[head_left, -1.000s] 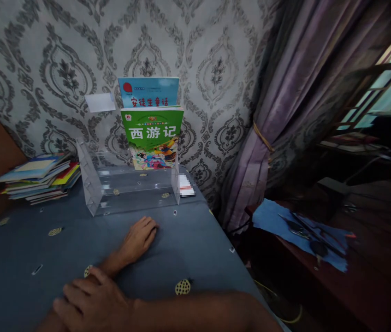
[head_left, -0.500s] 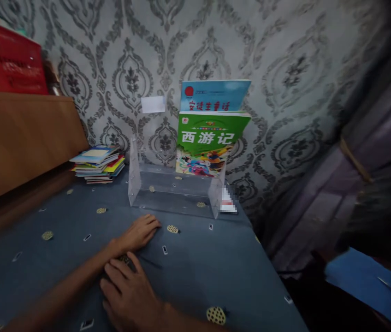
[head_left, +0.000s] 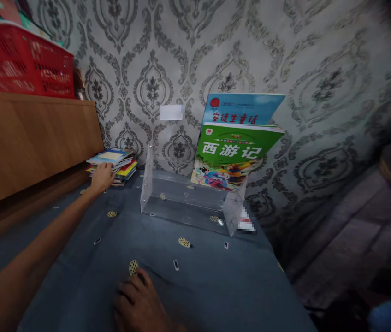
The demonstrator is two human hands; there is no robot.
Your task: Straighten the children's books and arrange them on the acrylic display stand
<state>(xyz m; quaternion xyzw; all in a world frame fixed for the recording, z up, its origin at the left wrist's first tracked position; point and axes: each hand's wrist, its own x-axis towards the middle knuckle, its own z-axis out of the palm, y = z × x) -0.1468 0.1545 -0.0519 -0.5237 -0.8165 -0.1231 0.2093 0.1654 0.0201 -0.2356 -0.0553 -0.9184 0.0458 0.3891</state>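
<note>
Bent over the near edge of a flat-lying stack of thin, colourful paperback books (head_left: 125,169) in the left hand's (head_left: 103,177) fingers, hiding part of it; cannot tell whether pinching or merely touching. Loosely curled and slightly apart in the right hand's (head_left: 142,302) fingers, low over a blue-grey, pineapple-printed tablecloth (head_left: 209,281). Hemmed in on the stack's left by a brown wooden cabinet (head_left: 36,143), topped with a red, slatted plastic basket (head_left: 50,69). To the stack's right, can see a clear acrylic rack (head_left: 234,212), bearing a green illustrated book (head_left: 233,150) tilted before a blue one (head_left: 245,105). Farther right, a blurred purplish curtain (head_left: 347,249).
</note>
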